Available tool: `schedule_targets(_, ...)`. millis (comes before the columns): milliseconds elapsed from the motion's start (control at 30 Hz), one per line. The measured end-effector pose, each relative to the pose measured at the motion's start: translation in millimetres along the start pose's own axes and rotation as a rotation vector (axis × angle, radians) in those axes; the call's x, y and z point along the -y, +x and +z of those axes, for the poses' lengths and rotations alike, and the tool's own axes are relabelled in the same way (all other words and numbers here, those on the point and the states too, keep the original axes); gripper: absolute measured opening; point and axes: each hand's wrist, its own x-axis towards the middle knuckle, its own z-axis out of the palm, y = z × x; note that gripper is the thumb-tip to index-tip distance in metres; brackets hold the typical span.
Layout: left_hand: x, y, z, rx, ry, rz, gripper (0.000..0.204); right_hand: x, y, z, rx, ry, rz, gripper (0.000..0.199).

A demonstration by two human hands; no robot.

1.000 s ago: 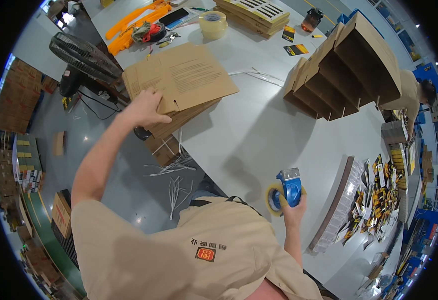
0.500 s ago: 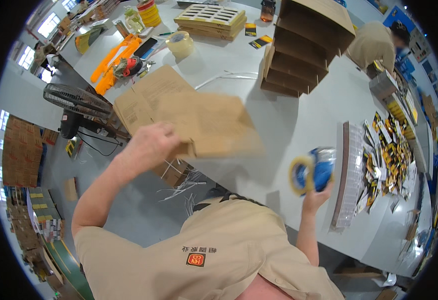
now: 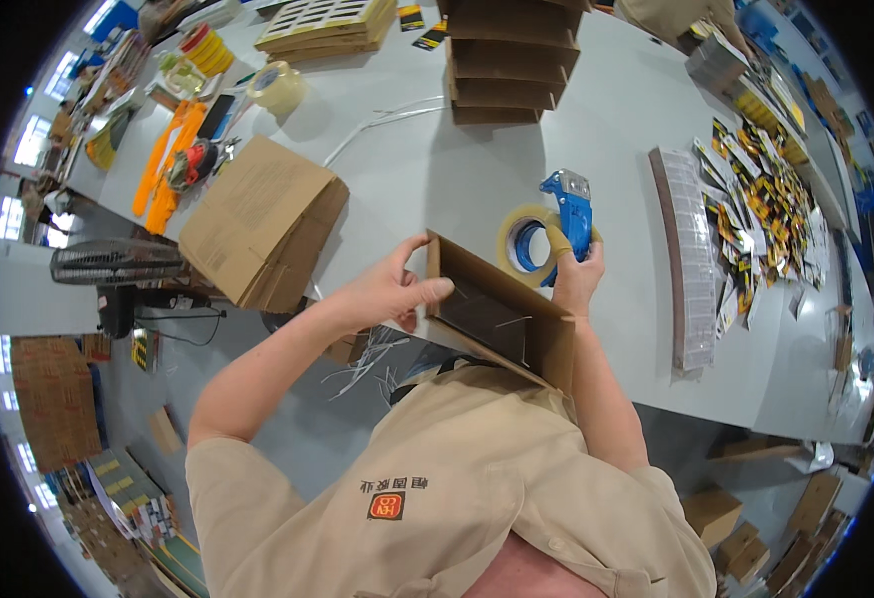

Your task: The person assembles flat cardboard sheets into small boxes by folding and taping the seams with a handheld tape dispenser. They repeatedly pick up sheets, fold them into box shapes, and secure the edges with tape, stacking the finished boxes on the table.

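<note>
A brown cardboard box (image 3: 548,357), opened into a hollow shape, is held tilted over the near table edge, close to my shirt. My left hand (image 3: 399,291) grips its left end, thumb on the near side and fingers behind. My right hand (image 3: 578,274) is closed around a blue tape dispenser (image 3: 578,219) just beyond the box's right end. A roll of clear tape (image 3: 513,249) sits on the dispenser. My right forearm passes beside the box's right end. A stack of flattened cardboard boxes (image 3: 247,224) lies on the table to the left.
Several open boxes (image 3: 512,65) stand stacked at the far middle. A tape roll (image 3: 277,90) and orange gloves (image 3: 170,164) lie far left. To the right are a long plastic-wrapped strip (image 3: 684,259) and a heap of yellow-black packets (image 3: 771,214). A fan (image 3: 118,261) stands left of the table.
The flat cardboard box in my left hand has come off the stack, moved right and been opened out. My right hand brought the tape dispenser leftward and farther out, beside the box. The view shifted.
</note>
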Motion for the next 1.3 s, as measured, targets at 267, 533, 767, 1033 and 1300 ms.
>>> schedule_targets(267, 47.3, 53.0, 20.1, -0.347, 0.654, 0.299, 0.072, 156.2, -22.8, -107.4, 0.154, -0.12, -0.409, 0.073)
schedule_targets(533, 37.6, 69.6, -3.7, -0.128, 0.942, 1.264, 0.046, 163.7, -46.0, -108.7, 0.776, -0.595, -0.52, 0.089)
schedule_targets(767, 47.0, 32.9, 13.3, -0.163, 0.824, 0.829, 0.045, 156.7, -5.6, -96.6, 0.433, -0.434, -0.167, 0.084)
schedule_targets(1033, 39.8, 52.8, 43.7, -0.482, 0.677, 0.716, 0.066, 176.8, -6.4, -98.9, 0.69, -0.522, -0.384, 0.082)
schedule_targets(1300, 20.7, 46.3, 54.1, 0.194, -0.851, 0.166, 0.051, 185.6, -16.8, -64.0, 0.927, -0.652, -0.479, 0.074)
